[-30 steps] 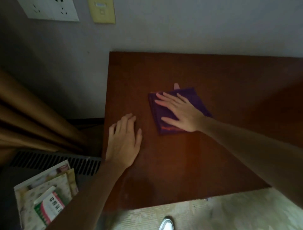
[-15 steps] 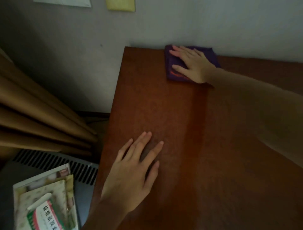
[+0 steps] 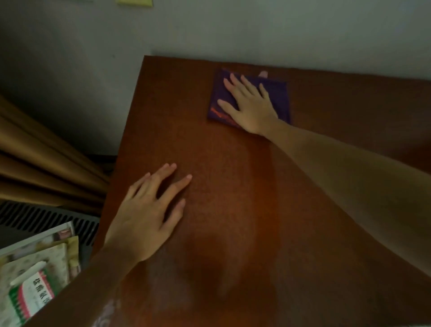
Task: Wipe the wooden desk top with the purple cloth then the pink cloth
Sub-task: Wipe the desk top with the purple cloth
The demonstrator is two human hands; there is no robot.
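The folded dark purple cloth (image 3: 278,93) near the far edge of the reddish wooden surface (image 3: 233,210) looks soft and light, so the right hand (image 3: 249,105) just presses it flat, fingers spread, no grip needed, while the left hand (image 3: 144,214) rests open near the left edge.

Off to the left of the left hand, tan curtain folds (image 3: 42,163) hang against a grey wall (image 3: 233,30). Below them runs a dark slotted vent (image 3: 46,219), and nearer, printed packets (image 3: 35,280) lie stacked. A yellow plate (image 3: 135,1) sits high on the wall.

Two hands (image 3: 144,217) (image 3: 250,105), one purple cloth (image 3: 278,93), one desk (image 3: 233,186)
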